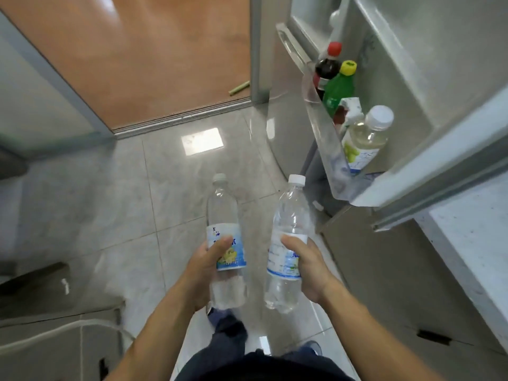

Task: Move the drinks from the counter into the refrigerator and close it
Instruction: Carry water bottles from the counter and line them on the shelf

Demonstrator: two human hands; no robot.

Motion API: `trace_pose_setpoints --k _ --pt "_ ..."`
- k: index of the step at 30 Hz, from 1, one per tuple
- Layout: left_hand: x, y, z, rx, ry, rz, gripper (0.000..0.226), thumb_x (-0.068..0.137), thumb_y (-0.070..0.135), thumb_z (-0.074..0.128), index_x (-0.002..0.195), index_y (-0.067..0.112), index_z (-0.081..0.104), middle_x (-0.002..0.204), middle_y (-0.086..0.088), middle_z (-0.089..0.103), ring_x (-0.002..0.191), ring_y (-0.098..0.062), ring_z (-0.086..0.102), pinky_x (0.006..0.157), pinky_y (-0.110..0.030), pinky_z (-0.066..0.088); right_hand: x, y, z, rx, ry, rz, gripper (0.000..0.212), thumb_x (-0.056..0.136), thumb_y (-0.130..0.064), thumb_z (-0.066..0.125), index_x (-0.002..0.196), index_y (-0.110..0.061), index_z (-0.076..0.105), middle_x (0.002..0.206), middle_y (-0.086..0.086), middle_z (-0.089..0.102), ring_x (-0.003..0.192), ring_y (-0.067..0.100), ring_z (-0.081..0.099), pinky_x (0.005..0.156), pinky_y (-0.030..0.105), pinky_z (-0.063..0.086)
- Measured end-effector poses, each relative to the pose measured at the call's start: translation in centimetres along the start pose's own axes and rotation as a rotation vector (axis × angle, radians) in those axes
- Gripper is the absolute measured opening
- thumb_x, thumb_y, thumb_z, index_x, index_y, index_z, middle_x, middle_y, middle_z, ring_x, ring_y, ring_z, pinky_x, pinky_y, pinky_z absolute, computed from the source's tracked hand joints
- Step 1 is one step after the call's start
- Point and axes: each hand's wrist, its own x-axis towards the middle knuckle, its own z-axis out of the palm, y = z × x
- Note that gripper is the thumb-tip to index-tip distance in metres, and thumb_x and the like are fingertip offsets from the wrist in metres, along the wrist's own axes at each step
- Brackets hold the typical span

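Both hands are full: left hand point(204, 266) grips one clear bottle point(226, 243), right hand point(308, 266) another point(287, 243). Ahead, the door shelf point(327, 149) looks — as far as the angle shows — nearly packed with bottles; squeezing two in could topple one.

The left hand point(204, 266) is gripping one clear bottle point(226, 243) and the right hand point(308, 268) another point(288, 243), both upright over the tiled floor point(154, 193), near the open refrigerator door's shelf point(327, 149) holding four bottles.

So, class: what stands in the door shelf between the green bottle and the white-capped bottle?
In the head view, a small carton stands between the green bottle and the white-capped bottle.
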Motion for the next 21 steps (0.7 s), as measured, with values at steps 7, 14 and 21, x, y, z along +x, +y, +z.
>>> trace_pose_setpoints --k 7,14,21 --pt "3.3 9.2 -7.4 0.000 -0.057 0.133 0.056 0.073 0.041 0.070 0.118 0.008 0.066 0.106 -0.018 0.074 0.092 -0.032 0.072 0.084 -0.045 0.056 6.7 -3.3 11.0 -0.043 0.011 -0.075 0.054 0.075 -0.034 0.068 0.122 -0.007 0.065 0.113 0.025 0.071 0.103 0.043 0.069 0.090 0.051 0.055" --pt "8.9 16.7 -10.1 0.044 -0.068 0.152 0.064 0.074 0.042 0.074 0.125 0.006 0.061 0.111 -0.021 0.072 0.102 -0.039 0.069 0.090 -0.052 0.057 14.0 -7.4 15.4 -0.080 0.013 -0.109 0.055 0.077 -0.036 0.066 0.123 -0.007 0.063 0.112 0.022 0.072 0.098 0.037 0.071 0.085 0.045 0.058" --pt "18.5 25.1 -10.3 0.108 -0.048 0.160 0.054 0.073 0.049 0.075 0.115 0.016 0.065 0.099 -0.010 0.076 0.087 -0.026 0.075 0.070 -0.037 0.061 25.2 -13.0 17.0 -0.071 0.026 -0.110 0.048 0.077 -0.042 0.067 0.117 -0.016 0.064 0.099 0.011 0.076 0.090 0.027 0.074 0.076 0.037 0.060"
